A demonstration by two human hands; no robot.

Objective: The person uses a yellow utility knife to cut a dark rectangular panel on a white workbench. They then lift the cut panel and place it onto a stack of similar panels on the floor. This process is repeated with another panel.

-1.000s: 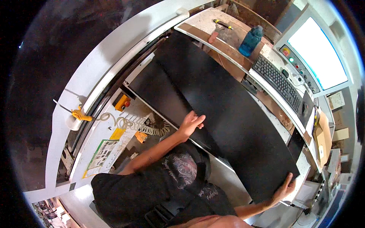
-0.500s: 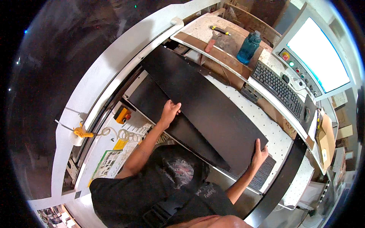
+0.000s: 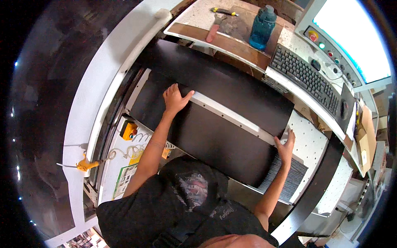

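Observation:
A long black panel (image 3: 231,78) lies flat on the far side of the machine bed, roughly parallel to a near stack of black panels (image 3: 215,140). Between them shows a narrow white strip of the bed with small holes. My left hand (image 3: 175,99) rests where the two meet toward the left, fingers and thumb spread against the far panel's near edge. At that panel's near right corner is my right hand (image 3: 286,146), thumb apart from the fingers. The stack's layered dark edges (image 3: 283,177) show beneath my right forearm.
Beyond the bed, a ledge holds a cutter knife (image 3: 224,11), a red-handled tool (image 3: 215,29), a blue bottle (image 3: 263,29) and a keyboard (image 3: 304,78). A monitor (image 3: 355,37) stands far right. An orange-yellow button box (image 3: 129,131) and a yellow air gun (image 3: 87,164) are at the left.
The far panel has moved off the stack, from lying slantwise across it to lying beyond it. Both hands went with it, and my left fingers have spread. The view has shifted.

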